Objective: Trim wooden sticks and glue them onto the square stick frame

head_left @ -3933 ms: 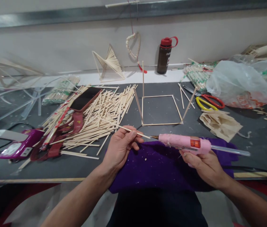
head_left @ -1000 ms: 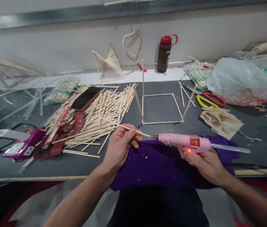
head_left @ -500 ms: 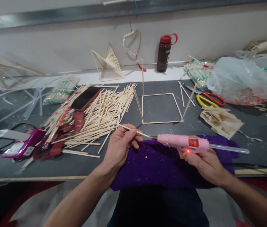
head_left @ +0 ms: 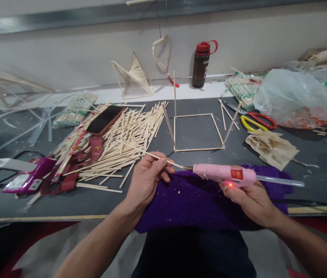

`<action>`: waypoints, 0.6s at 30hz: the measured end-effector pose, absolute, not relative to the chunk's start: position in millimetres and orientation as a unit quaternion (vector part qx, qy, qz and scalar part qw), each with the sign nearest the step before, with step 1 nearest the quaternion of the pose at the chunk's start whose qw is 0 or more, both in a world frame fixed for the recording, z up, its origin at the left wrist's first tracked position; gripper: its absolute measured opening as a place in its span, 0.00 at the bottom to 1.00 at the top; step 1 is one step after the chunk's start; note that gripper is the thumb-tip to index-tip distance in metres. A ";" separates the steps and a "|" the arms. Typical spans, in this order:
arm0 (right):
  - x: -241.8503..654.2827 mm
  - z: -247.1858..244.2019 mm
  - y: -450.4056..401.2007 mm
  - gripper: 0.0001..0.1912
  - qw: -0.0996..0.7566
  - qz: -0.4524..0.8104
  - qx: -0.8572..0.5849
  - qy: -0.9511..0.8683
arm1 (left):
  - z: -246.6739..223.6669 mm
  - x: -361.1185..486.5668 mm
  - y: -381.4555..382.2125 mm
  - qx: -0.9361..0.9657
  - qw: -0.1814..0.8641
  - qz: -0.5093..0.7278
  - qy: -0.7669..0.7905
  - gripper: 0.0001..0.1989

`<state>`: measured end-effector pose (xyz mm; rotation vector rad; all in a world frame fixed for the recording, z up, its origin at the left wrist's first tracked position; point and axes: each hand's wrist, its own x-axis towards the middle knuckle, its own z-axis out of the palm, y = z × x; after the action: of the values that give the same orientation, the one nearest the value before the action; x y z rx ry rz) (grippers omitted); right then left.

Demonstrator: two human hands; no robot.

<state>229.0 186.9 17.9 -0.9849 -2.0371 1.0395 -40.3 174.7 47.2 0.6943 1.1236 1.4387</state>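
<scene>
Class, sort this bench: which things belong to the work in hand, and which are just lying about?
In the work:
stick in the left grip
pink glue gun in the right grip, its nozzle at the stick's end
probably the square stick frame and loose stick pile

Just lying about, it seems:
phone
red-lidded bottle
crumpled brown paper
plastic bag

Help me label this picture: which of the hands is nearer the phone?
Left. The left hand is in front and right of the phone; the right hand is much farther right.
</scene>
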 end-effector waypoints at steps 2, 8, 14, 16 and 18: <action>229.8 16.8 186.2 0.14 0.321 0.393 -0.374 -0.776 | 47.2 -40.3 175.1 0.296 0.558 0.612 0.475 0.12; 230.2 16.9 186.1 0.17 0.315 0.373 -0.377 -0.787 | 47.3 -39.9 174.9 0.294 0.558 0.609 0.482 0.12; 228.3 17.5 186.8 0.17 0.320 0.378 -0.377 -0.783 | 47.4 -39.5 173.6 0.292 0.555 0.616 0.477 0.12; 227.6 19.1 187.1 0.17 0.319 0.379 -0.378 -0.782 | 47.3 -39.5 174.0 0.291 0.557 0.616 0.475 0.13; 226.9 21.5 187.5 0.16 0.320 0.383 -0.379 -0.779 | 47.5 -39.4 174.6 0.289 0.558 0.617 0.474 0.13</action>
<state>226.9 187.5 21.5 -0.9960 -2.0476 1.0063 -39.4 174.6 47.5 0.6825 1.1194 1.4545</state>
